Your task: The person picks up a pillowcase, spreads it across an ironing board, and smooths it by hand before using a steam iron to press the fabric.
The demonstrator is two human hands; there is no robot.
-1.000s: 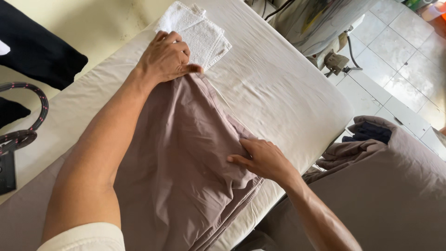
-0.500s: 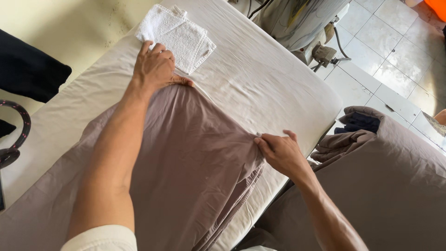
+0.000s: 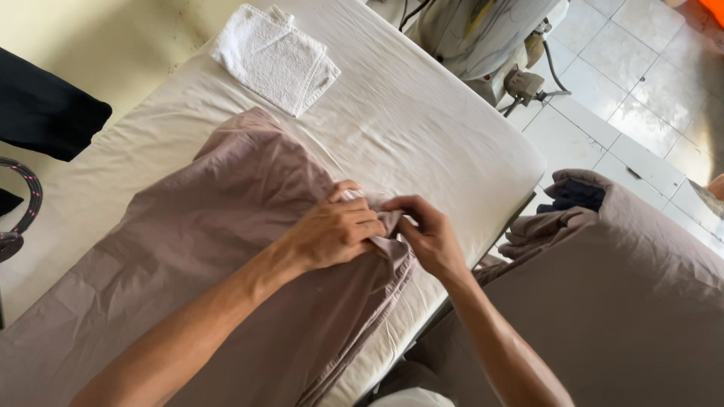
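A mauve-brown garment (image 3: 196, 249) lies spread over a padded table with a cream cover (image 3: 422, 128). My left hand (image 3: 335, 230) and my right hand (image 3: 426, 234) meet at the garment's right edge, near the table's front side. Both pinch a bunched fold of the cloth between them. A folded white towel (image 3: 275, 56) lies at the far end of the table, apart from the garment.
More mauve cloth (image 3: 618, 301) is heaped to the right with a dark item (image 3: 573, 192) on it. A machine with cables (image 3: 483, 38) stands past the table on the tiled floor (image 3: 648, 68). Dark fabric (image 3: 45, 113) hangs at the left wall.
My left hand has left the garment's far end near the towel and come down to join my right hand at the garment's right edge, where both now grip the fold.
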